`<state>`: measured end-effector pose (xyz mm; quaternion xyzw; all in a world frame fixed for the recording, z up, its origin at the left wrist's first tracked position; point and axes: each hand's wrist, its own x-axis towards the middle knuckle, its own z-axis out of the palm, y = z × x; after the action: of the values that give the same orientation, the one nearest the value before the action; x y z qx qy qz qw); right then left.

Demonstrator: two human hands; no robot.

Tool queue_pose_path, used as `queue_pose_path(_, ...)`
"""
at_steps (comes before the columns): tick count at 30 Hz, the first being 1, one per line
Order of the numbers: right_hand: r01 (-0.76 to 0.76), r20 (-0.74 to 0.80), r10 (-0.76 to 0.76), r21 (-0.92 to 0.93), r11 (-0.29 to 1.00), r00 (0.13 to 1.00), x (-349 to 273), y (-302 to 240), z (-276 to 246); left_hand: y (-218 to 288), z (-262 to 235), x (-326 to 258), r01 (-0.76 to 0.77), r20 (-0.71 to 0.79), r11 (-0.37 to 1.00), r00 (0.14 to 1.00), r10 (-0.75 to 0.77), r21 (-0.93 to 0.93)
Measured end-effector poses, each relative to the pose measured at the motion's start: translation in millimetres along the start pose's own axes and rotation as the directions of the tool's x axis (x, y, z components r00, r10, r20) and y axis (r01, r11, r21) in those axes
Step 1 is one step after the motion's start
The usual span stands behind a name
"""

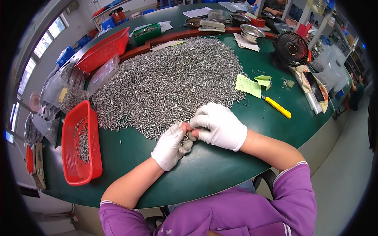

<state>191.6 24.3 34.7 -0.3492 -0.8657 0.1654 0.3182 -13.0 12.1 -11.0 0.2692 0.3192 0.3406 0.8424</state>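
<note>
A wide heap of small metal pins (pixel 169 82) covers the middle of the green table (pixel 220 165). At its near edge my two hands meet, both in white gloves with some bare fingertips. My left hand (pixel 172 146) is curled, palm partly up, with a few small metal pins showing in it. My right hand (pixel 220 126) bends over it, thumb and fingers pinched close to the left fingertips. Whatever sits between the right fingertips is too small and hidden to make out.
On the left stands a red basket (pixel 94 157) with some pins inside. Another red basket (pixel 104 51) and a green tray (pixel 146 33) lie farther back. To the right are a yellow cutter knife (pixel 278 107), green paper slips (pixel 248 85), a black fan (pixel 291 49) and a phone (pixel 314 87).
</note>
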Motion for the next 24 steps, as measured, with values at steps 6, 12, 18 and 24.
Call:
queue_pose_path(6,-0.068,0.11,0.079,-0.1,0.993,0.991,0.3,-9.5,2.0,0.1,9.0,-4.2,-0.038,-0.106,0.997,0.993,0.045,0.071)
queue_pose_path(12,-0.131,0.17,0.156,-0.15,0.98,0.973,0.1,-12.2,0.3,-1.7,9.6,-3.9,-0.053,-0.077,0.985,0.995,0.066,0.162)
queue_pose_path(18,-0.185,0.205,0.206,-0.116,0.976,0.957,4.9,-12.9,0.6,-5.4,9.3,-3.0,-0.073,-0.062,0.981,0.994,0.086,0.181)
queue_pose_path(24,-0.286,0.234,0.267,0.05,0.957,0.935,1.7,6.2,8.1,-4.0,8.2,-2.6,-0.063,-0.063,0.988,0.995,0.072,0.141)
